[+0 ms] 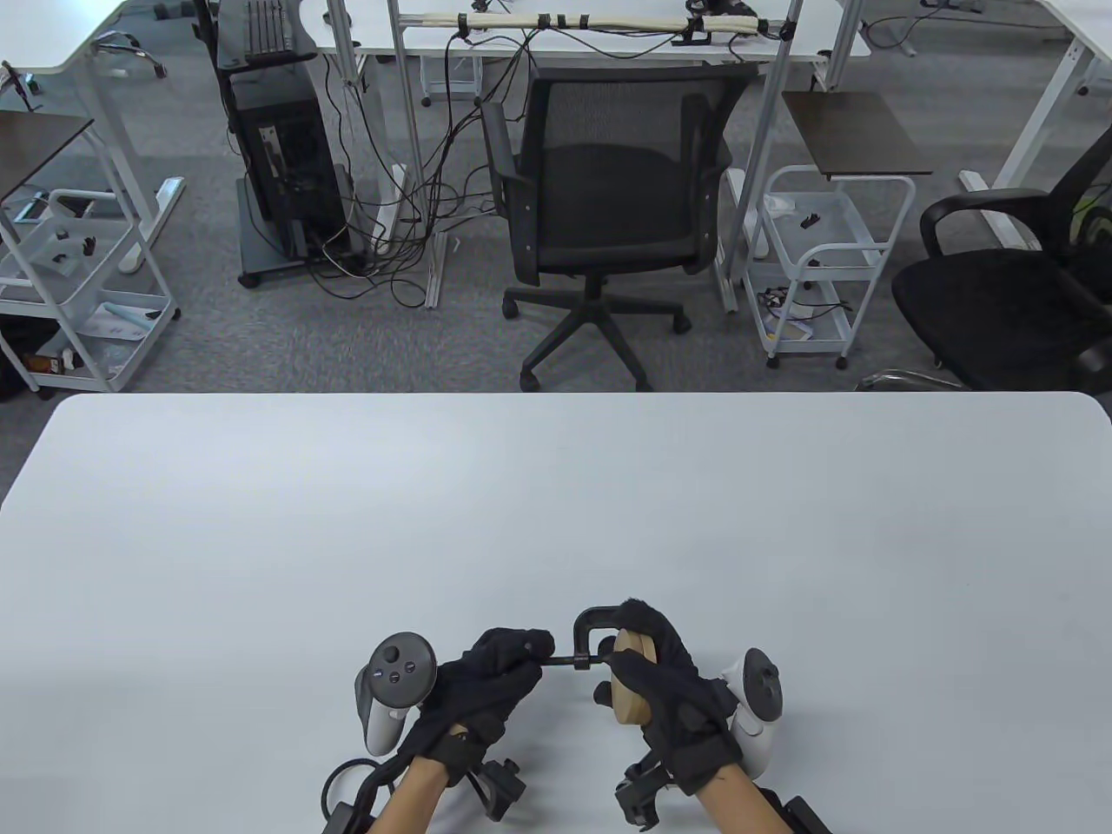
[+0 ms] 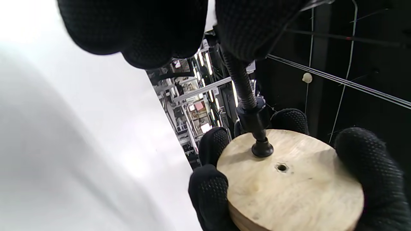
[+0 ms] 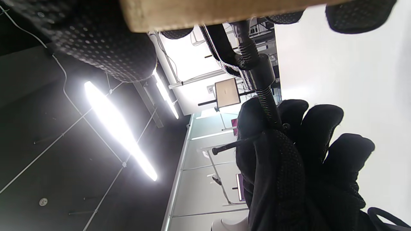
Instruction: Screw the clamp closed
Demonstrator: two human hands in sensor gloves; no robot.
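A black C-clamp spans a round wooden disc near the table's front edge. My right hand grips the disc and the clamp frame together, held on edge. My left hand pinches the handle end of the clamp's threaded screw. In the left wrist view the screw ends in a round pad that touches the disc's flat face beside a small centre hole. In the right wrist view the screw runs from the clamp frame into my left hand, with its crossbar sticking out.
The white table stretches far and to both sides of my hands. Beyond its far edge stand a black office chair, white carts and a computer stand, all off the table.
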